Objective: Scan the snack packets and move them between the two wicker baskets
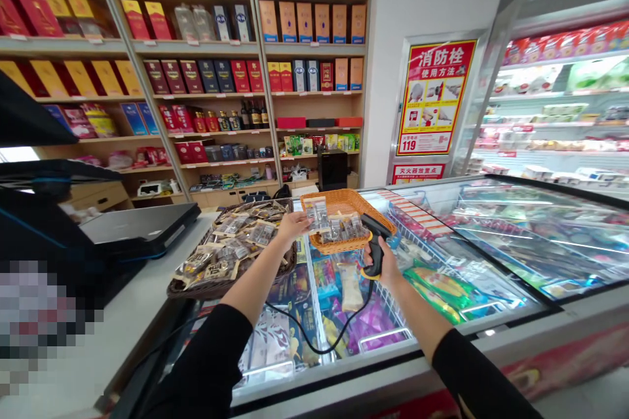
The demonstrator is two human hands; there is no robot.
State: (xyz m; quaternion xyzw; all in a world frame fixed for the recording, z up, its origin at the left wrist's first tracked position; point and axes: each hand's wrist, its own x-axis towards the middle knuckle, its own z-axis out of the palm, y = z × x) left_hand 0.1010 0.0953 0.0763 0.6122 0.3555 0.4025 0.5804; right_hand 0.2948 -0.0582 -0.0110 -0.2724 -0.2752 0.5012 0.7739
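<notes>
Gripping in the left hand [293, 226] a packet [318, 215] with illegible print and in the right hand [386, 265] a scanner [376, 254] partly hiding the basket [339, 201], before a poster [437, 98] reading "消防栓" and "119".

orange basket [344, 201] and brown basket [196, 289] rest on the freezer [466, 342].

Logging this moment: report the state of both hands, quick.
Left hand: holding a clear packet at the orange basket.
Right hand: closed around the handheld scanner.
</notes>
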